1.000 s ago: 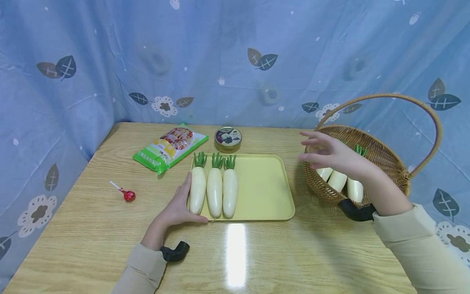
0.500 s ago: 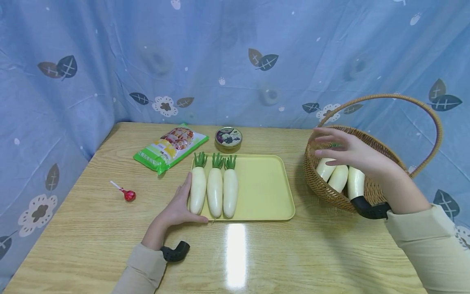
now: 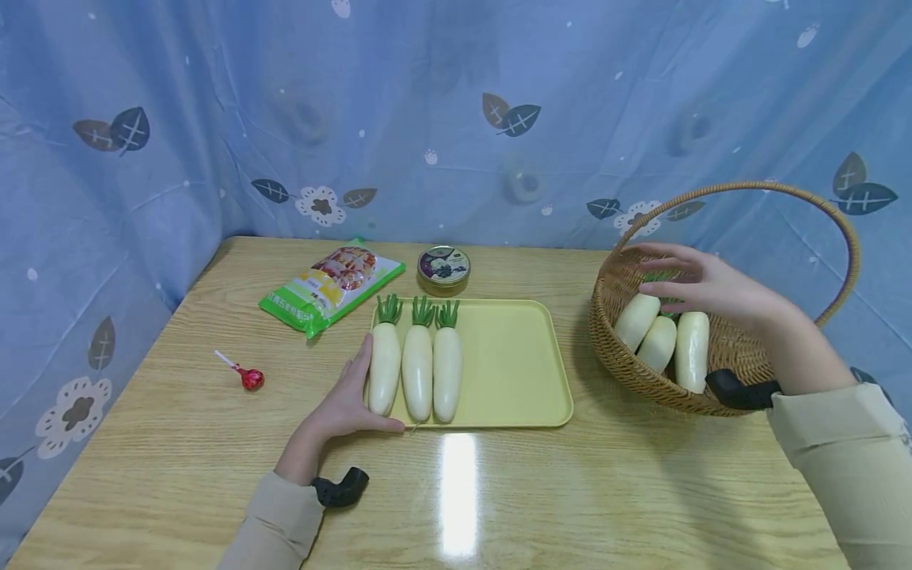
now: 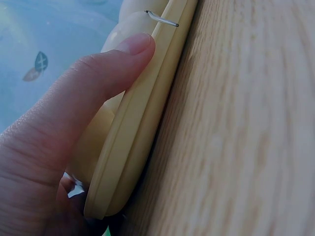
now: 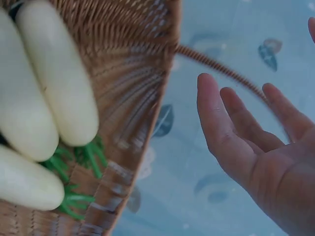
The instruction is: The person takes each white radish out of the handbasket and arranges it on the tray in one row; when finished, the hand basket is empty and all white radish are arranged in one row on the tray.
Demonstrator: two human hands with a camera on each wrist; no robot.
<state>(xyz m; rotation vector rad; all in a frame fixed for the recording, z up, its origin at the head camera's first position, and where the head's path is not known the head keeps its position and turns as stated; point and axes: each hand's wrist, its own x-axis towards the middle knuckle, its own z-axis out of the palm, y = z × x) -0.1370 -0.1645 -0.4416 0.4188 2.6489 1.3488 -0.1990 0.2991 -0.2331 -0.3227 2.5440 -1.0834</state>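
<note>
While the left hand [image 3: 343,405] keeps to the near-left corner of the yellow tray [image 3: 514,364], three tray radishes [image 3: 417,372] lie side by side in its left half, leaves toward the far rim. Left thumb lies along the near rim, fingers extended along the left side; thumb and fingers wide apart, touching the tray.

Wicker basket [image 3: 742,356], at the right of the table [image 3: 570,499], has three basket radishes [image 3: 692,352] in it, bunched toward its left side, green tops pointing away from the person. Right hand [image 3: 716,286] hangs over the basket under the arched handle [image 3: 748,186]; fingers spread wide, slightly bent, thumb apart, gap to the radishes visible in the right wrist view.

Behind the tray: tin [image 3: 442,269] and green-edged bag [image 3: 335,286], contents of both not visible. Lollipop [image 3: 250,379] lies left of the tray.

Versus one second ago: right hand is farther right, from fingertips past the basket's left rim to inside it; basket radishes less covered. Left hand, tray and tray radishes unchanged.
</note>
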